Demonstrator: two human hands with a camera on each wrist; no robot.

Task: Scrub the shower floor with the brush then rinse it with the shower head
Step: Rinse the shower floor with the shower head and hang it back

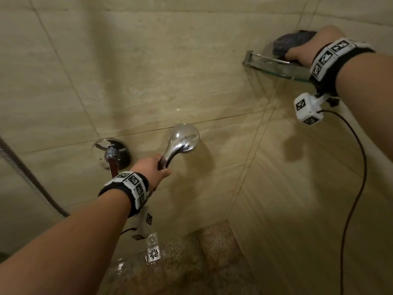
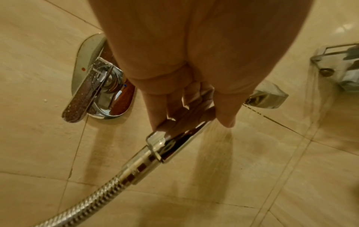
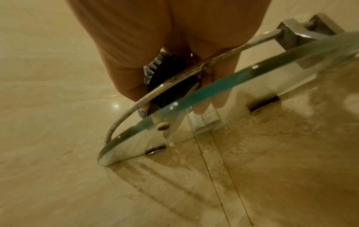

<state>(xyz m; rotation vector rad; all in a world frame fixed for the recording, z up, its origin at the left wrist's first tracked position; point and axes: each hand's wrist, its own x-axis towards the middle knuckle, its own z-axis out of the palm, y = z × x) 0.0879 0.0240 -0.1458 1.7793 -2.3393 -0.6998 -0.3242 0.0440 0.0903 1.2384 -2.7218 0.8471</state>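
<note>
Chrome shower head (beige tiles)

Head view looks down from above on both forearms; each wrist view looks closely along its hand; all share the curved glass corner shelf

A glass corner shelf, a chrome mixer tap, perhaps wet beige wall tiles.

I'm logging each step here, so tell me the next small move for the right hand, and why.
Probably lift the brush clear of the shelf and bring it down toward the floor. The right hand already grips it up at the corner shelf, behind the rail, while the left hand holds the shower head; scrubbing comes before rinsing.
</note>
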